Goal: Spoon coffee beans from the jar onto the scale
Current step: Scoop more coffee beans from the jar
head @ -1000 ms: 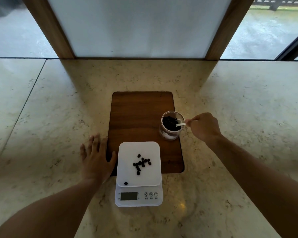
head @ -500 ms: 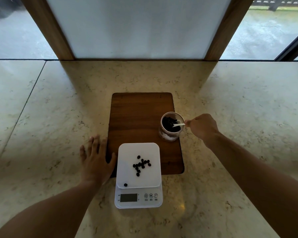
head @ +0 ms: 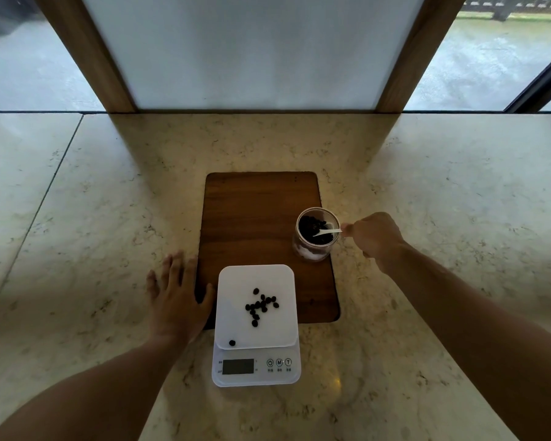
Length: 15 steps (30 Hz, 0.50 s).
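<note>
A small glass jar [head: 312, 249] of dark coffee beans stands on the right side of a wooden board [head: 255, 218]. My right hand [head: 374, 237] is just right of the jar and pinches the handle of a white spoon [head: 326, 231], whose bowl lies in the beans. A white digital scale [head: 236, 291] sits at the board's near edge with several beans [head: 261, 305] on its platform and one stray bean [head: 232, 343] near the front left corner. My left hand [head: 178, 297] lies flat, fingers spread, on the counter beside the scale's left side.
The marble counter [head: 109, 218] stretches wide on both sides. A frosted panel [head: 252, 52] in a wooden frame rises behind the board, with windows to either side.
Almost nothing differs. My right hand stays at the jar with the spoon in the beans; the view has shifted slightly. My left hand has not moved.
</note>
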Each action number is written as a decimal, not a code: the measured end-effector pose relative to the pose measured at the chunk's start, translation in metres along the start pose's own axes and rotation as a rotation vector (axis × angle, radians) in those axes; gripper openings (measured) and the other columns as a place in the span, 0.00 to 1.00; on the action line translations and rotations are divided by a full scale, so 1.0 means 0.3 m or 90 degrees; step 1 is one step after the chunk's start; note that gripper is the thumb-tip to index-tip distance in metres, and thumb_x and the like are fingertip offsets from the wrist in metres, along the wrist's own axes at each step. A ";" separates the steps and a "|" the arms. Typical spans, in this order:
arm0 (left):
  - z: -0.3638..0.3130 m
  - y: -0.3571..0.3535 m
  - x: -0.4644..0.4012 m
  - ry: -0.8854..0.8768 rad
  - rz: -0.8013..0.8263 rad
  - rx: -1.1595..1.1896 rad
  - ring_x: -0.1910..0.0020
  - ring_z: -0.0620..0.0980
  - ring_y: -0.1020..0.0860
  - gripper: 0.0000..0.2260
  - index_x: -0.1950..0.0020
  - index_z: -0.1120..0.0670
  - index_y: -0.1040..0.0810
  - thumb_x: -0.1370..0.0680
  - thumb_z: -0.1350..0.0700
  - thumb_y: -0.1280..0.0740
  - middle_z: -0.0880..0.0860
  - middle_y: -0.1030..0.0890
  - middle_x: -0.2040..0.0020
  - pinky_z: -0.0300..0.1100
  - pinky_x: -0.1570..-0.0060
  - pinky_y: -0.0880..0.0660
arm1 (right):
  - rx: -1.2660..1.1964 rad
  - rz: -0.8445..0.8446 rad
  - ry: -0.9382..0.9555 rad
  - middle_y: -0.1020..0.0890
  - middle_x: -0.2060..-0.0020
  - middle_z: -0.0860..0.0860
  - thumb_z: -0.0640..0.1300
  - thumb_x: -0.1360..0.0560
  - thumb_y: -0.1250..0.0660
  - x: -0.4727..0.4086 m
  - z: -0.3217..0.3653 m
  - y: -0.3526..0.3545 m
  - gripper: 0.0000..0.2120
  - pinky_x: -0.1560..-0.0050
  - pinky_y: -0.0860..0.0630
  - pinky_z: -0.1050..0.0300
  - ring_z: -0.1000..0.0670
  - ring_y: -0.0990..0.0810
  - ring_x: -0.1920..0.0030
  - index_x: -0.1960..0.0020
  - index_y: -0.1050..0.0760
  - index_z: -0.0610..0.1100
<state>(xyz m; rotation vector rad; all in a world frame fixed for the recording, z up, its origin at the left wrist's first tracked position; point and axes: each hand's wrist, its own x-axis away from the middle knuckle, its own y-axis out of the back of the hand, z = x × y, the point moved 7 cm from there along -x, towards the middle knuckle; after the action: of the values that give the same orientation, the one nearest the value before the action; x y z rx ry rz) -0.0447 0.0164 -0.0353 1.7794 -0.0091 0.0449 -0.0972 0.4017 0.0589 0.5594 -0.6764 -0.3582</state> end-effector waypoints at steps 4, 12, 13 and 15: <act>0.006 -0.002 -0.002 0.000 -0.002 0.001 0.20 0.57 0.53 0.34 0.21 0.52 0.42 0.24 0.36 0.51 0.58 0.44 0.19 0.60 0.24 0.58 | -0.024 0.007 -0.001 0.32 0.81 0.51 0.43 0.27 0.26 0.012 0.000 0.003 0.15 0.73 0.34 0.56 0.52 0.36 0.79 0.68 0.24 0.38; 0.013 -0.014 -0.004 -0.002 -0.004 0.003 0.20 0.56 0.53 0.34 0.21 0.51 0.42 0.24 0.36 0.50 0.58 0.44 0.19 0.59 0.24 0.59 | -0.053 0.016 -0.026 0.33 0.78 0.50 0.43 0.26 0.27 0.026 -0.003 0.006 0.11 0.72 0.34 0.55 0.51 0.37 0.78 0.62 0.21 0.35; 0.012 -0.012 -0.004 -0.002 -0.004 0.003 0.20 0.56 0.53 0.34 0.21 0.51 0.42 0.24 0.36 0.50 0.58 0.44 0.19 0.59 0.24 0.59 | -0.053 0.019 -0.024 0.32 0.78 0.50 0.42 0.26 0.27 0.027 -0.002 0.007 0.11 0.72 0.33 0.55 0.51 0.36 0.78 0.61 0.20 0.35; 0.009 -0.009 -0.003 -0.001 -0.007 0.003 0.20 0.57 0.52 0.34 0.21 0.52 0.41 0.24 0.36 0.50 0.58 0.43 0.20 0.59 0.24 0.59 | -0.050 0.033 -0.017 0.29 0.75 0.49 0.42 0.26 0.27 0.029 0.001 0.004 0.09 0.71 0.31 0.56 0.51 0.33 0.76 0.62 0.21 0.37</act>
<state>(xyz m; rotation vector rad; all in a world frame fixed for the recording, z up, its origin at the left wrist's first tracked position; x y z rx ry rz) -0.0454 0.0144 -0.0386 1.7845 0.0004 0.0351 -0.0909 0.3983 0.0642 0.4626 -0.6992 -0.3423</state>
